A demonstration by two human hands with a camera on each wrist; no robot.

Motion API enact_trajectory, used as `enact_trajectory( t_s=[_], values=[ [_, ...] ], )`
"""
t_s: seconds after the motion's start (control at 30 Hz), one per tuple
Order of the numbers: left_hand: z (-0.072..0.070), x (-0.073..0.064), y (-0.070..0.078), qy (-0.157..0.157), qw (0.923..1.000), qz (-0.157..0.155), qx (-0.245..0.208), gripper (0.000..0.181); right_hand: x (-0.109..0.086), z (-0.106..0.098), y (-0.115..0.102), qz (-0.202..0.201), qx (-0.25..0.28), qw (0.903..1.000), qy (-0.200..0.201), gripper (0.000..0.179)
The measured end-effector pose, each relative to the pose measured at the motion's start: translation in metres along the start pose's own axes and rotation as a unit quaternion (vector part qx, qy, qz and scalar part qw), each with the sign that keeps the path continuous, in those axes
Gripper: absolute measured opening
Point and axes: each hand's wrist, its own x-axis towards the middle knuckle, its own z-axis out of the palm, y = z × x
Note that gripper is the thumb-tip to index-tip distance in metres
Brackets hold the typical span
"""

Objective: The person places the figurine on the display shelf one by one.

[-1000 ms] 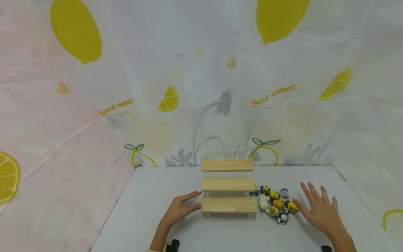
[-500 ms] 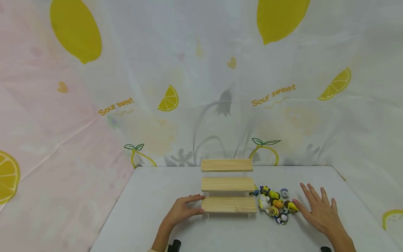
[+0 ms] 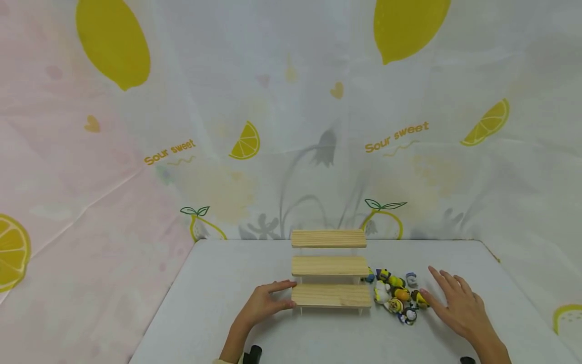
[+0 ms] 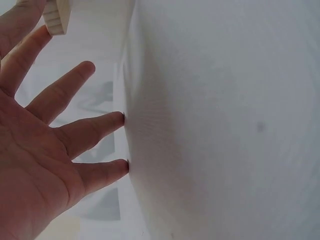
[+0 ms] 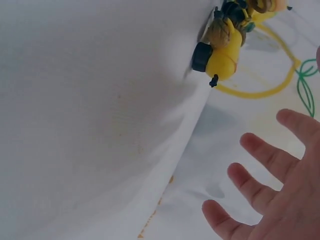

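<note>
A three-tier wooden display shelf (image 3: pixel 331 296) with clear supports stands on the white table. At the left end of its lowest plank, my left hand (image 3: pixel 265 305) holds the plank's edges between thumb and index fingertip. The left wrist view shows the plank's end (image 4: pixel 57 17) at that index finger, the other fingers spread below. Small toy figurines (image 3: pixel 401 294), mostly yellow, black and white, lie in a pile right of the shelf. My right hand (image 3: pixel 461 306) hovers just right of them, fingers extended and holding nothing. A yellow figurine (image 5: pixel 221 62) shows above the fingers in the right wrist view.
One grey-blue figurine (image 3: pixel 411 279) lies slightly apart, behind the pile. A blue figurine (image 3: pixel 370 276) is partly hidden by the shelf's right side. The white table (image 3: pixel 218 273) ends at a lemon-print cloth backdrop (image 3: pixel 291 192).
My left hand has moved right and now touches the lowest plank. My right hand has shifted slightly left toward the figurines, its fingers closer together. Shelf and figurines stay put.
</note>
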Motion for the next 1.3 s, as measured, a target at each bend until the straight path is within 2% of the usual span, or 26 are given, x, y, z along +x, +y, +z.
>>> enact_trajectory(
  t_s=[0.27,0.63,0.77,1.0,1.1,1.3],
  values=[
    [0.000,-0.001,0.003,-0.001,0.9998,0.016,-0.012,0.053,0.008,-0.005,-0.012,-0.013,0.003,0.9999,0.008,0.075],
    [-0.001,-0.001,0.002,-0.005,0.9999,0.009,-0.005,0.054,0.031,-0.003,-0.037,-0.058,0.023,0.9974,0.037,0.063],
    [-0.001,-0.001,0.002,-0.003,1.0000,0.005,0.000,0.053,0.039,0.000,-0.042,-0.069,0.047,0.9961,0.029,0.059],
    [0.001,0.000,0.003,0.000,0.9999,0.004,-0.012,0.050,0.048,0.005,-0.050,-0.059,0.072,0.9956,0.001,0.051],
    [0.000,-0.001,0.011,0.005,0.9999,0.004,-0.011,0.049,0.053,0.007,-0.054,-0.055,0.084,0.9948,-0.014,0.047],
    [-0.008,-0.005,0.040,-0.002,0.9999,0.009,-0.011,0.047,0.061,0.015,-0.059,-0.061,0.091,0.9937,-0.020,0.033]
  ],
)
